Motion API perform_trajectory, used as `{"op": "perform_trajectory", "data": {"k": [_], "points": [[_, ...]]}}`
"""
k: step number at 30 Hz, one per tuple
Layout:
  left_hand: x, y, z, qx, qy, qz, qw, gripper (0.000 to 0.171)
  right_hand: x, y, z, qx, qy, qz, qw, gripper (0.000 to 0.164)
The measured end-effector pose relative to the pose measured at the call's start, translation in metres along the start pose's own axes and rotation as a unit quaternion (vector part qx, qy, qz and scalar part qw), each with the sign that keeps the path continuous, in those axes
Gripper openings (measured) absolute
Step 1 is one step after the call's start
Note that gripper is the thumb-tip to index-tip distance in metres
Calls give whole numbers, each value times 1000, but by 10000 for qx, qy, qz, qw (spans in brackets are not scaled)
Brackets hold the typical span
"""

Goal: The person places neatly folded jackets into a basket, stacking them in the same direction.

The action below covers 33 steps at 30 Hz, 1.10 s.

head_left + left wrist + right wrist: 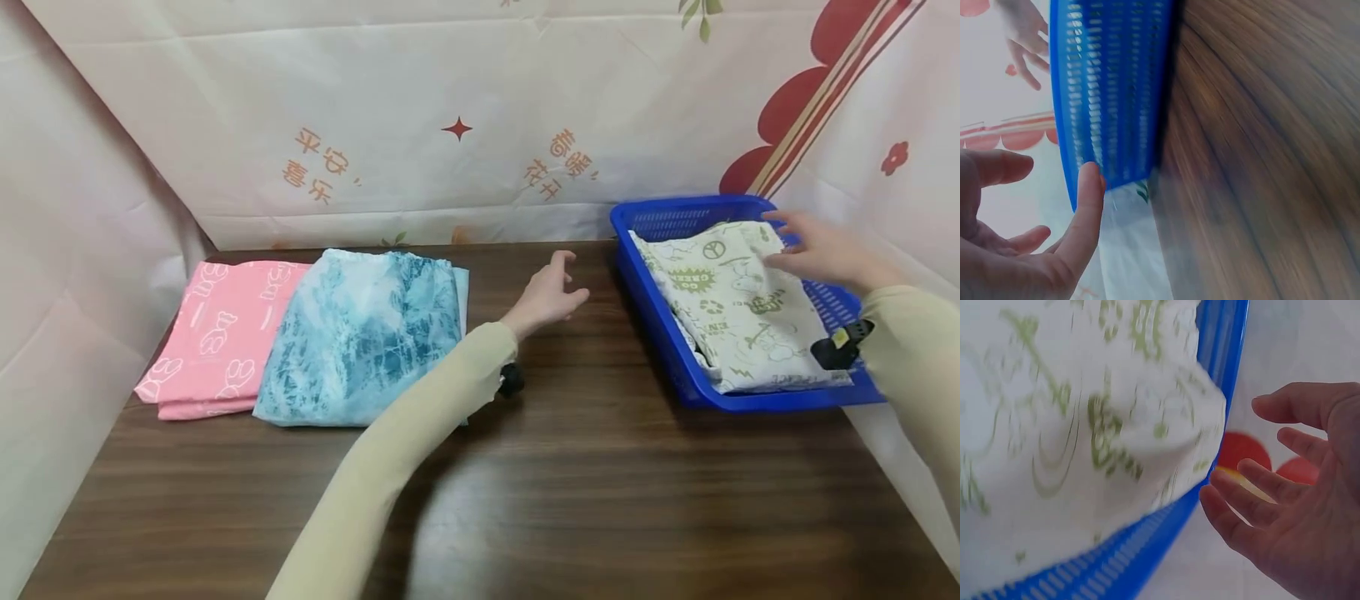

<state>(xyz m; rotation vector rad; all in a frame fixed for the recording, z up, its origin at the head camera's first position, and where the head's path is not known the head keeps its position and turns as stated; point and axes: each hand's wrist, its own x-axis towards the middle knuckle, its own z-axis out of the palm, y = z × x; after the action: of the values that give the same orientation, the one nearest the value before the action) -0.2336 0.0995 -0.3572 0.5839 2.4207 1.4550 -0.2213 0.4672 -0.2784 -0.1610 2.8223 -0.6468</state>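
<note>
A blue plastic basket (660, 342) stands at the right of the table, and a folded white cloth with green print (727, 308) lies in it. Over the basket's right side hovers my right hand (832, 250), fingers spread and holding nothing; in the right wrist view the hand (1285, 487) is apart from the cloth (1085, 425). My left hand (547, 292) hangs above the table left of the basket, fingers loosely bent. The left wrist view has that hand (1041, 231) near the basket's slotted side wall (1110, 94), with nothing in its grasp.
On the left of the brown wooden table (525, 500) lie a folded blue-and-white cloth (367, 333) and, partly under it, a folded pink cloth with white rabbits (225, 333). A printed white fabric backdrop (420, 83) rises along the back and both sides.
</note>
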Motion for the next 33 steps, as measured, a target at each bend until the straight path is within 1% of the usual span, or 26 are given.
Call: {"op": "perform_trajectory", "data": {"k": [2, 4, 8, 10, 13, 16, 19, 21, 28, 33], "points": [[-4, -7, -6, -2, -106, 5, 9999, 58, 4, -8, 5, -32, 32, -166, 9999, 71], [-7, -12, -12, 92, -161, 12, 9998, 58, 7, -17, 9, -89, 49, -297, 9995, 71], [-14, -23, -20, 3, -213, -124, 9997, 57, 12, -35, 20, -34, 80, -591, 9982, 68], [-17, -27, -25, -254, -225, -268, 9991, 56, 15, -45, 25, 43, 100, -742, 9972, 67], [-19, -33, -31, -763, -245, -503, 9955, 55, 19, -60, 33, 115, 210, -990, 9948, 66], [-23, -38, -39, -963, -148, -672, 9930, 54, 23, -74, 40, 93, 249, -1166, 9928, 66], [-27, -42, -49, -872, -19, -728, 9935, 52, 26, -87, 46, 133, 185, -1272, 9916, 66], [-29, -44, -55, -841, 6, -741, 9937, 51, 27, -95, 50, 200, 140, -1336, 9907, 67], [-34, -54, -74, -815, 20, -763, 9938, 49, 28, -121, 66, 270, 128, -1602, 9866, 66], [-43, -57, -86, -696, 7, -833, 9941, 47, 28, -139, 74, 370, 169, -1849, 9819, 64]]}}
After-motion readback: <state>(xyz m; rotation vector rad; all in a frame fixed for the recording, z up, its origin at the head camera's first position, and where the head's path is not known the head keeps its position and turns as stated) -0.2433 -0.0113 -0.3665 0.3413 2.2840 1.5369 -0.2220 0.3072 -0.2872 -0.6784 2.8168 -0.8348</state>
